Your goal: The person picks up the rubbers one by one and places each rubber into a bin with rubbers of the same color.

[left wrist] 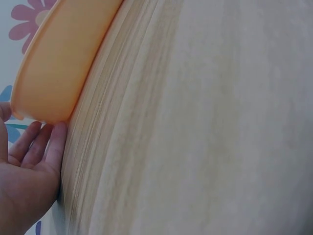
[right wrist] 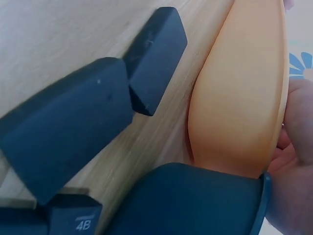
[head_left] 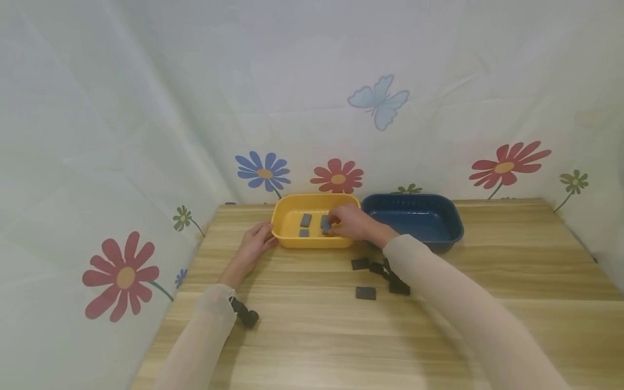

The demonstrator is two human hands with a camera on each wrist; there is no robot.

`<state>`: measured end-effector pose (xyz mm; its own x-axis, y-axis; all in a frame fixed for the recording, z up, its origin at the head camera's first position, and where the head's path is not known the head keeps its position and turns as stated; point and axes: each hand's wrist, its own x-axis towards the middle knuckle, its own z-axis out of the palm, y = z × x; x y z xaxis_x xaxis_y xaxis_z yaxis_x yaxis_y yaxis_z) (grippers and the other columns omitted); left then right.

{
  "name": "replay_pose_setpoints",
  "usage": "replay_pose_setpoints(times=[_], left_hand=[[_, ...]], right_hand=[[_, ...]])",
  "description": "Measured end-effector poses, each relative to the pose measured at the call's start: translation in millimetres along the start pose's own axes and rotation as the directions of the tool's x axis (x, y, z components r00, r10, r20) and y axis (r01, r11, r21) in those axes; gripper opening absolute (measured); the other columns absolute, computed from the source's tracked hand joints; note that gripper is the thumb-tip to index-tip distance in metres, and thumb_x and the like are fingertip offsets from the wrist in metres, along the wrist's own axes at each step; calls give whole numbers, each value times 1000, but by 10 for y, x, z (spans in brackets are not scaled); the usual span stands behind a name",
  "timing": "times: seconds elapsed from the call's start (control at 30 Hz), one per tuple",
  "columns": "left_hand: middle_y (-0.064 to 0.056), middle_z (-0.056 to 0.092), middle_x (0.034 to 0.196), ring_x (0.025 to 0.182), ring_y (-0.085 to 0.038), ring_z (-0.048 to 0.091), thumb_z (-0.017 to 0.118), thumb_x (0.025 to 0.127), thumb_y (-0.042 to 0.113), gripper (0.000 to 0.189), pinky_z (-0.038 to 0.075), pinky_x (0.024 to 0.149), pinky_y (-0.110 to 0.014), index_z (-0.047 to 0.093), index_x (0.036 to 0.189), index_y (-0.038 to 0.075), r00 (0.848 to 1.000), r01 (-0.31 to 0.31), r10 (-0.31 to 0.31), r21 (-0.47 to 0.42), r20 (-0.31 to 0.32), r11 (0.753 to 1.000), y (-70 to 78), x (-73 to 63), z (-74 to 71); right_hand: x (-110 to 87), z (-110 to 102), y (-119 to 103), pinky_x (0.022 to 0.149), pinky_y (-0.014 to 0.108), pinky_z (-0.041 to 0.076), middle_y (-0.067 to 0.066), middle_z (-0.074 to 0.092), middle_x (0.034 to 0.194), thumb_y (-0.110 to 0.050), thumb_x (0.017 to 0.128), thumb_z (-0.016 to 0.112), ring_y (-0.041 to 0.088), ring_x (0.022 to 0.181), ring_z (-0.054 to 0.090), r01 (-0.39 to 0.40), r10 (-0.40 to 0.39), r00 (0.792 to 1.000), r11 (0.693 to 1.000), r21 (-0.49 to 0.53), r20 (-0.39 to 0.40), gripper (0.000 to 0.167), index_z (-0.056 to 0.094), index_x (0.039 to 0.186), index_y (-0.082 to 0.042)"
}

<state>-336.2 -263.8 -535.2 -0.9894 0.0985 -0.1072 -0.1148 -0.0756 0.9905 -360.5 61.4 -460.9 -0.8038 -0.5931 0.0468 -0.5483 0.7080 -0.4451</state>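
Observation:
A yellow basin [head_left: 292, 242] stands near the back of the table, with several dark erasers [head_left: 305, 220] inside. My left hand [head_left: 255, 241] is at its left end, fingers fairly straight and touching the outside wall, near the rim. Reaching over the basin's right side, my right hand [head_left: 353, 222] curls its fingers about an eraser [head_left: 325, 223] low in the basin. The rim partly hides those fingers in the right wrist view. More dark erasers [head_left: 361, 264] lie on the table below the right forearm; one [right wrist: 73, 215] shows "4B" in the right wrist view.
A dark blue basin [head_left: 450, 238] stands right beside the yellow one, under the right wrist. A single eraser [head_left: 365, 293] lies closer to the front. Behind the wooden table [head_left: 302, 336] hangs a white curtain [head_left: 302, 108] with flowers and a butterfly.

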Motion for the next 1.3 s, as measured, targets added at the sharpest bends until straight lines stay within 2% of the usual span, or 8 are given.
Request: replay_pose_setpoints(times=[0.13,0.33,0.43,0.73,1.0,1.3], left_hand=[[-26,46,158,146,-34,49,52,114,27,54,50,113,-39,44,151,-11,1000,-5,5,-5,3,1000,-4,8,-11],[-24,47,157,145,-33,51,53,113,28,53,52,110,-36,45,151,-9,1000,-4,4,0,5,1000,-10,6,-17],[-24,48,157,144,-34,51,52,113,27,53,53,109,-35,45,151,-9,1000,-9,9,-1,1,1000,-20,3,-19],[-27,47,156,144,-36,50,52,114,27,55,52,111,-38,42,153,-10,1000,-15,16,-12,16,1000,-35,14,-2],[-27,47,157,145,-36,50,52,114,28,56,51,111,-38,42,153,-11,1000,-20,20,-9,17,1000,-27,13,4],[-25,48,157,144,-34,52,52,113,28,55,53,109,-35,43,153,-9,1000,-11,11,1,4,1000,-21,-3,-9]], right_hand=[[63,15,-18,98,43,56,8,75,113,-25,94,83,24,103,65,-3,3,1000,1000,-20,17,33,76,120,-5],[139,53,-30,77,35,50,1,66,85,-23,94,83,21,83,59,37,-32,998,995,-88,51,20,76,105,-8],[148,72,-28,73,33,47,0,63,80,-22,94,83,20,79,57,46,-41,998,995,-87,52,17,75,100,-8],[114,108,-2,78,34,52,-1,68,86,-28,91,86,19,84,60,40,-40,999,997,-66,0,27,78,107,-8],[122,77,-8,85,36,56,0,74,94,-22,91,85,19,89,64,45,-43,999,995,-86,29,24,79,109,-8],[135,104,-29,89,38,57,2,73,97,-21,93,84,21,92,64,1,3,998,997,-77,55,21,78,110,-9]])
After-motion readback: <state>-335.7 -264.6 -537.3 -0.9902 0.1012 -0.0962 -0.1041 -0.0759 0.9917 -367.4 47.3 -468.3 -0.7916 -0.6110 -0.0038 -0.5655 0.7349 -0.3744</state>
